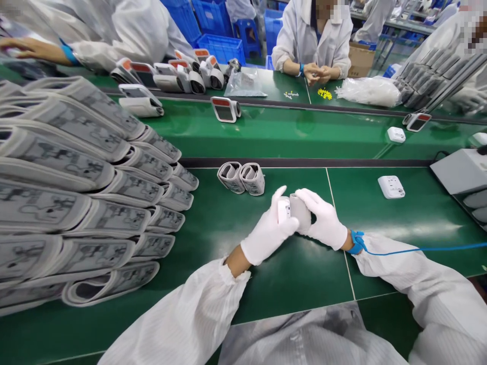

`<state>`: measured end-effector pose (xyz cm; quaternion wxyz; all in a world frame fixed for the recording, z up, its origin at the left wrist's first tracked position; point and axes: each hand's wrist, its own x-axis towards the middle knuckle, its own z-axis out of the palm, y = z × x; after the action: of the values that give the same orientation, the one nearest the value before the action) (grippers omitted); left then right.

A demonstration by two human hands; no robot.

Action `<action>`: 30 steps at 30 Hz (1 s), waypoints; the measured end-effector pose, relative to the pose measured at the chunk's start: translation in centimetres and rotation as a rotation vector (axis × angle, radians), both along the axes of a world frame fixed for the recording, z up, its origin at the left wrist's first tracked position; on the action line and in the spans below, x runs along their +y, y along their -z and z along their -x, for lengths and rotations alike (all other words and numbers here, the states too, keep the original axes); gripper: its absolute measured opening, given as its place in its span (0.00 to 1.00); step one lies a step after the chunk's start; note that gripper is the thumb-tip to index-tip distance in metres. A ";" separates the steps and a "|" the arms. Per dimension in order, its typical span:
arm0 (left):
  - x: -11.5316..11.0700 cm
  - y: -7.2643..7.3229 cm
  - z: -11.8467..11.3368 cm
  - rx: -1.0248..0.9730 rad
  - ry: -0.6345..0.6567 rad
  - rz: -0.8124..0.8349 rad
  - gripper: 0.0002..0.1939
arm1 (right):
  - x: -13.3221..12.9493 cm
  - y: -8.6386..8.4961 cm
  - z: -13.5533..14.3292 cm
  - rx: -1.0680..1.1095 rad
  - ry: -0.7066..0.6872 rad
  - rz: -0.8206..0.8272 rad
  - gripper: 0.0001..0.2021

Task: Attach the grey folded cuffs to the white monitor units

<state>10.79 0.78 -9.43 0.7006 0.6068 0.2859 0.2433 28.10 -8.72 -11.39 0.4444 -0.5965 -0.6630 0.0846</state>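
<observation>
My gloved left hand (269, 230) is closed around a small white device, a wrist blood pressure monitor (283, 210), held on edge above the green bench. A rolled grey cuff (300, 213) sits against the device's right side, gripped by my gloved right hand (323, 218). Whether the cuff is fastened to the device cannot be made out. Just beyond my hands stand two rolled printed cuffs (241, 178), side by side on the bench. Farther to the right lies a square white monitor body (391, 187) without a cuff.
Stacked printed cuffs (95, 203) fill the left side. A green conveyor (304, 132) carries a cuffed monitor (225, 109) and a white unit (396, 134). A grey box (462, 172) stands right. A blue cord (426, 249) runs from my right wrist. Co-workers sit across.
</observation>
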 end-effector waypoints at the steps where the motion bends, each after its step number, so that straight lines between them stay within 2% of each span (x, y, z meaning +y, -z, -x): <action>1: -0.1 -0.3 0.0 0.051 0.018 -0.091 0.59 | 0.0 0.1 0.1 0.026 0.015 0.002 0.39; 3: -0.4 -0.9 -0.1 0.139 0.047 -0.267 0.64 | -0.1 0.1 0.2 0.102 0.051 0.016 0.44; 4: -0.5 -1.1 -0.1 0.167 0.045 -0.324 0.62 | -0.1 0.1 0.3 0.140 0.067 0.025 0.46; 6: -0.7 -1.3 -0.1 0.214 0.030 -0.411 0.54 | 0.0 -0.1 0.4 0.192 0.097 0.038 0.49; 9: -0.4 -1.1 -0.1 0.300 0.006 -0.545 0.40 | 0.3 -0.7 0.6 0.260 0.117 0.098 0.45; 11: -0.1 -0.9 0.0 0.354 0.002 -0.611 0.37 | 0.5 -1.2 0.6 0.345 0.127 0.184 0.42; 13: 0.2 -0.8 0.1 0.390 -0.012 -0.625 0.38 | 0.5 -1.7 0.6 0.413 0.123 0.256 0.41; 15: 0.4 -0.7 0.1 0.420 -0.069 -0.602 0.40 | 0.5 -2.0 0.5 0.409 0.097 0.275 0.41; 18: 0.5 -0.8 0.0 0.467 -0.228 -0.500 0.40 | 0.6 -1.9 0.4 0.410 0.033 0.272 0.44; 22: 0.6 -1.6 -0.3 0.303 -0.360 -0.242 0.33 | 1.4 -0.6 -0.2 0.748 -0.068 0.326 0.37; 24: 0.8 -1.8 -0.5 0.164 -0.320 -0.075 0.33 | 2.0 0.1 -0.8 0.859 -0.080 0.324 0.33; 26: 0.9 -1.7 -0.5 0.080 -0.236 0.025 0.34 | 2.5 0.5 -1.3 0.830 -0.091 0.289 0.29; 30: 1.0 -1.0 -0.3 0.070 -0.117 -0.017 0.32 | 2.5 0.6 -2.2 0.647 -0.128 0.238 0.28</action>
<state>11.10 1.78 -8.47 0.6695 0.6031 0.3432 0.2651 30.28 -6.25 -11.98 0.5528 -0.5436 -0.5093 0.3735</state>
